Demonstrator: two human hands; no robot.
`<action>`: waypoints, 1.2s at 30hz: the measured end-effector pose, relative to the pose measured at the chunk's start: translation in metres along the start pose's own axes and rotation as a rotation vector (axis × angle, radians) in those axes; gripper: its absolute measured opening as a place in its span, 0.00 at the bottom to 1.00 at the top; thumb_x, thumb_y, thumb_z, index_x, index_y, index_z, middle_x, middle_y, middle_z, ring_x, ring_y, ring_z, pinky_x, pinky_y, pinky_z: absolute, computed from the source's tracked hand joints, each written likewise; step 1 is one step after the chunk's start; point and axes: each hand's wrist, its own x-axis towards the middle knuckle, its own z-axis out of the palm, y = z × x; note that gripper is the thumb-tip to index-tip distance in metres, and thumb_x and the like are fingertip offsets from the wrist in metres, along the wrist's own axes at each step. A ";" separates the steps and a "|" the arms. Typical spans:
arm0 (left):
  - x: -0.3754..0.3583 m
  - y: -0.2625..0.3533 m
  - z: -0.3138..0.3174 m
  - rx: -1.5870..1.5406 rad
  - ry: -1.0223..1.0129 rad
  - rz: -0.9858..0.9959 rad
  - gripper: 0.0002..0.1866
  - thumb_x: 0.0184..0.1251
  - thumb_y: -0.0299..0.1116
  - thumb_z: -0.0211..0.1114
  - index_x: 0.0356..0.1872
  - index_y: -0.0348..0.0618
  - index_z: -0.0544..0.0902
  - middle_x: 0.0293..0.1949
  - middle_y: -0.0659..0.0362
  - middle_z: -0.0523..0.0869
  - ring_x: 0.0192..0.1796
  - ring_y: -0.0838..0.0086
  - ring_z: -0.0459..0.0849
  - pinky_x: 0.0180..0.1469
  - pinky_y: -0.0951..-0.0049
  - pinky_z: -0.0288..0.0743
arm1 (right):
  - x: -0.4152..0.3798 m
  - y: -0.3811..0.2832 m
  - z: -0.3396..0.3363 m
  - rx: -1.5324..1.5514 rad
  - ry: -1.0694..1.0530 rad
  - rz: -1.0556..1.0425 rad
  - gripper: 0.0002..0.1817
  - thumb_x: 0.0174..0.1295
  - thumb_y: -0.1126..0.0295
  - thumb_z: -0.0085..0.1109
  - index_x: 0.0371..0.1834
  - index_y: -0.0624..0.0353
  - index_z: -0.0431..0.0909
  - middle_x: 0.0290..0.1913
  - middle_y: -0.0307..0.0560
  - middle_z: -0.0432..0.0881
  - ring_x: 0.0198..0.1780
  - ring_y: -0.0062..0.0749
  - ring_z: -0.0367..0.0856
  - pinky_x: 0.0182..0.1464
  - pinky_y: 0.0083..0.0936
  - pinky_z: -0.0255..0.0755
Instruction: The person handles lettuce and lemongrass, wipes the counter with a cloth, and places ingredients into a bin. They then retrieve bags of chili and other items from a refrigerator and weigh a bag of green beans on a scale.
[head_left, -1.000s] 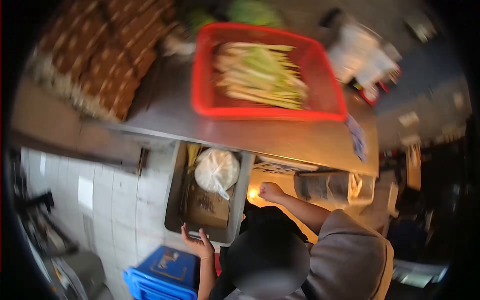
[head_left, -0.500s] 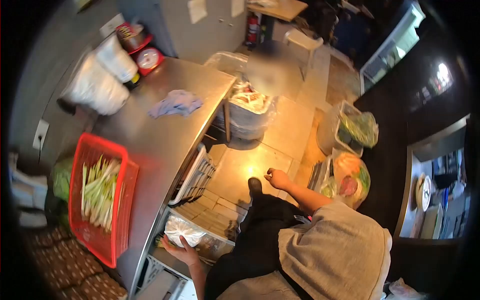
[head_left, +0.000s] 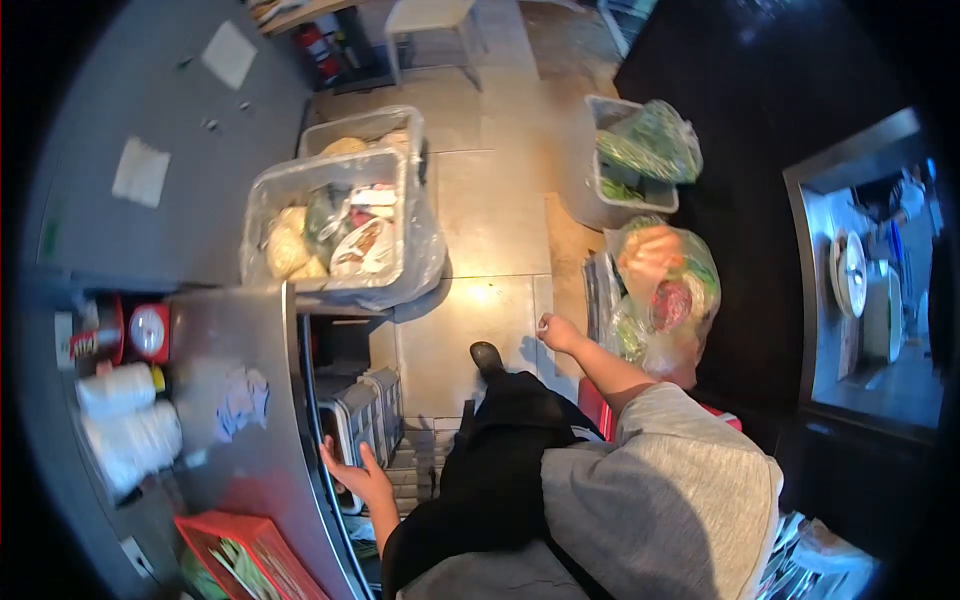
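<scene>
My left hand [head_left: 355, 475] lies spread, fingers loose, against the edge of the steel table [head_left: 255, 350], just beside the stacked trays [head_left: 365, 415] on the shelf underneath; it grips nothing. My right hand [head_left: 555, 332] is curled into a loose fist out over the floor, near the bag of vegetables [head_left: 665, 295]. I cannot tell whether it holds anything.

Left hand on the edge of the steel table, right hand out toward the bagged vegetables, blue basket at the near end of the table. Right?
Not quite: the basket at the near end of the steel table is red, not blue, as the head view shows. The rest holds: the left hand is at the table edge, and the right hand is out toward the bagged vegetables.
</scene>
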 end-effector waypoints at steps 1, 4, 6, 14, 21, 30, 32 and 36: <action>0.015 0.005 0.006 0.011 -0.046 0.070 0.36 0.61 0.29 0.62 0.66 0.31 0.52 0.63 0.42 0.64 0.65 0.56 0.63 0.68 0.61 0.50 | 0.005 0.013 -0.004 0.009 0.029 0.006 0.18 0.52 0.62 0.60 0.42 0.62 0.76 0.42 0.59 0.81 0.47 0.51 0.79 0.49 0.39 0.72; 0.040 0.018 0.027 -0.038 -0.061 0.085 0.36 0.60 0.30 0.62 0.66 0.32 0.53 0.62 0.42 0.65 0.65 0.55 0.64 0.68 0.61 0.50 | 0.015 0.035 -0.005 0.060 0.128 0.104 0.16 0.51 0.62 0.62 0.39 0.60 0.76 0.38 0.61 0.80 0.44 0.52 0.79 0.46 0.37 0.72; 0.050 0.021 0.031 0.049 -0.104 0.132 0.36 0.59 0.29 0.62 0.66 0.34 0.54 0.61 0.42 0.66 0.64 0.55 0.64 0.68 0.60 0.51 | 0.015 0.034 -0.010 0.158 0.066 0.078 0.16 0.52 0.61 0.61 0.39 0.59 0.76 0.38 0.60 0.80 0.45 0.51 0.79 0.47 0.37 0.71; 0.106 0.042 0.070 0.073 -0.247 0.255 0.37 0.58 0.28 0.63 0.66 0.35 0.54 0.61 0.41 0.67 0.63 0.54 0.66 0.67 0.60 0.52 | 0.002 0.025 -0.002 0.233 0.071 0.082 0.17 0.55 0.58 0.58 0.43 0.57 0.75 0.43 0.58 0.79 0.48 0.52 0.77 0.50 0.40 0.70; 0.152 0.025 0.088 0.015 -0.370 0.292 0.37 0.58 0.29 0.64 0.67 0.35 0.54 0.62 0.42 0.66 0.64 0.55 0.64 0.68 0.59 0.51 | -0.009 0.038 0.016 0.120 0.197 0.116 0.16 0.53 0.59 0.58 0.39 0.59 0.77 0.41 0.58 0.80 0.46 0.50 0.79 0.47 0.40 0.72; 0.199 -0.007 0.089 0.028 -0.498 0.350 0.38 0.58 0.33 0.65 0.67 0.35 0.54 0.62 0.42 0.64 0.65 0.54 0.63 0.67 0.59 0.51 | -0.019 -0.027 0.022 0.283 0.160 0.264 0.16 0.53 0.59 0.60 0.40 0.57 0.77 0.40 0.59 0.80 0.46 0.50 0.78 0.47 0.37 0.71; 0.204 -0.009 0.095 0.028 -0.551 0.380 0.39 0.58 0.35 0.65 0.67 0.34 0.54 0.62 0.42 0.64 0.65 0.53 0.63 0.67 0.59 0.52 | -0.024 -0.021 0.037 0.292 0.196 0.308 0.16 0.53 0.60 0.60 0.40 0.57 0.78 0.41 0.59 0.80 0.47 0.50 0.78 0.48 0.37 0.71; 0.207 0.003 0.111 0.073 -0.609 0.385 0.40 0.59 0.37 0.65 0.67 0.34 0.53 0.63 0.41 0.64 0.65 0.53 0.63 0.67 0.59 0.52 | -0.048 0.000 0.036 0.317 0.224 0.446 0.15 0.52 0.61 0.61 0.40 0.58 0.78 0.42 0.58 0.81 0.47 0.50 0.79 0.49 0.37 0.71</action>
